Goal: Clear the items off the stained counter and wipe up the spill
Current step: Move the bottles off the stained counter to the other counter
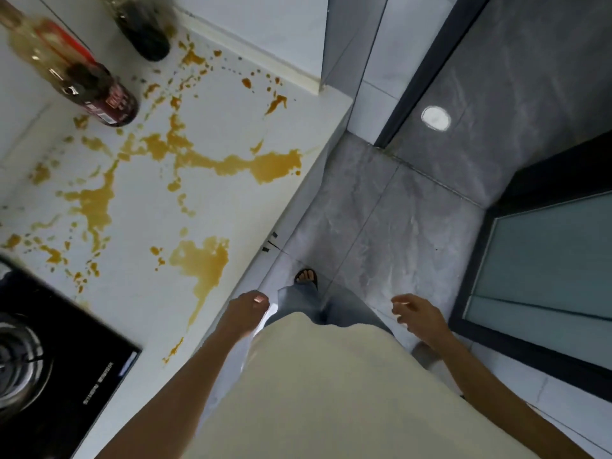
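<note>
Your left hand [246, 313] hung loosely curled and empty at the counter [231, 104] edge; your right hand [419, 314] was open and empty over the floor. The red-labelled bottle [96, 91] and the dark bottle [145, 31] stood upright well ahead and left of your left hand, the nearer one, beyond the spill [198, 263].

Two bottles, a dark-filled plastic bottle with a red label [99, 94] and a dark glass bottle [145, 31], stood at the back of the white stone counter [139, 207], the orange-brown spill [231, 164] spread before them, and the black glass gas hob [56, 352] lay at the near left.
</note>
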Action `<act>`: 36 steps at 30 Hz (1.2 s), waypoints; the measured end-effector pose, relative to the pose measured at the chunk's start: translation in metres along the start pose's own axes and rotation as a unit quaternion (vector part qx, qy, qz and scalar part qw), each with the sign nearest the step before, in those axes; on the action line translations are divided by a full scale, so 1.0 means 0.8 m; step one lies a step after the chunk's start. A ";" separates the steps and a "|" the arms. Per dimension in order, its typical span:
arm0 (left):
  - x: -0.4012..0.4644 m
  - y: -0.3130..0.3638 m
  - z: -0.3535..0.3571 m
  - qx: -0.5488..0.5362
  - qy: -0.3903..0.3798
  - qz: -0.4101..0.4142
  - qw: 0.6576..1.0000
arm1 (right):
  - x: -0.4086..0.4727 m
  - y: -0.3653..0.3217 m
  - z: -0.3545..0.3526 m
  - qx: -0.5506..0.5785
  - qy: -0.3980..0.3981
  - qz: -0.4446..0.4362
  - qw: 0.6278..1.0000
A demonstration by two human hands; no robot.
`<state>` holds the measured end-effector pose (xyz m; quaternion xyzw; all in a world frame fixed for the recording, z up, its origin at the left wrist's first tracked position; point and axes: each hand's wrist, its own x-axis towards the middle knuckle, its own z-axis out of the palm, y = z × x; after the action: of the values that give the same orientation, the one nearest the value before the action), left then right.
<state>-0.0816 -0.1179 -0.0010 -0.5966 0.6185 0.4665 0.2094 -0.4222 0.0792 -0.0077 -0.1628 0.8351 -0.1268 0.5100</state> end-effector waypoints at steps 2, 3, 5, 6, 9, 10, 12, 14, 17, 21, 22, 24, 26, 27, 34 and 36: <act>0.017 0.037 -0.020 -0.024 0.018 0.021 0.999 | 0.014 0.003 -0.017 -0.020 -0.009 0.025 0.999; 0.025 0.054 -0.029 -0.042 0.022 0.032 0.998 | 0.022 0.004 -0.026 -0.032 -0.020 0.035 0.999; 0.037 0.081 -0.040 -0.065 0.031 0.029 0.997 | 0.040 -0.002 -0.048 -0.079 -0.052 0.033 0.995; 0.043 0.092 -0.044 -0.073 0.034 0.026 0.996 | 0.049 -0.008 -0.059 -0.097 -0.060 0.032 0.993; 0.058 0.116 -0.049 -0.107 0.078 0.009 0.991 | 0.077 -0.040 -0.095 -0.104 -0.044 0.033 0.993; 0.061 0.120 -0.050 -0.122 0.083 -0.006 0.989 | 0.091 -0.055 -0.108 -0.112 -0.048 0.028 0.992; 0.065 0.124 -0.048 -0.136 0.075 -0.029 0.987 | 0.122 -0.089 -0.132 -0.110 -0.064 0.021 0.992; 0.062 0.122 -0.042 -0.155 0.079 -0.057 0.983 | 0.151 -0.132 -0.153 -0.124 -0.081 -0.010 0.989; 0.051 0.114 -0.024 -0.204 0.106 -0.115 0.966 | 0.189 -0.208 -0.168 -0.153 -0.092 -0.077 0.981; 0.026 0.098 0.006 -0.227 0.102 -0.175 0.952 | 0.214 -0.316 -0.163 -0.186 -0.119 -0.160 0.962; 0.020 0.096 0.009 -0.244 0.105 -0.185 0.946 | 0.215 -0.340 -0.159 -0.201 -0.124 -0.190 0.953; 0.014 0.094 0.012 -0.277 0.118 -0.196 0.933 | 0.216 -0.382 -0.148 -0.214 -0.138 -0.238 0.937; 0.013 0.095 0.009 -0.296 0.138 -0.201 0.924 | 0.213 -0.418 -0.134 -0.207 -0.152 -0.266 0.929; 0.015 0.096 0.004 -0.301 0.150 -0.200 0.920 | 0.211 -0.433 -0.126 -0.200 -0.159 -0.277 0.926; 0.061 0.106 -0.099 -0.378 0.242 -0.139 0.883 | 0.199 -0.543 -0.052 -0.149 -0.172 -0.349 0.909; 0.078 0.106 -0.144 -0.398 0.274 -0.117 0.868 | 0.199 -0.582 -0.026 -0.140 -0.170 -0.367 0.904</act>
<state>-0.1391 -0.2598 0.0308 -0.8013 0.3387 0.4626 -0.1708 -0.4423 -0.4098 0.0488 -0.5466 0.6261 -0.1571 0.5335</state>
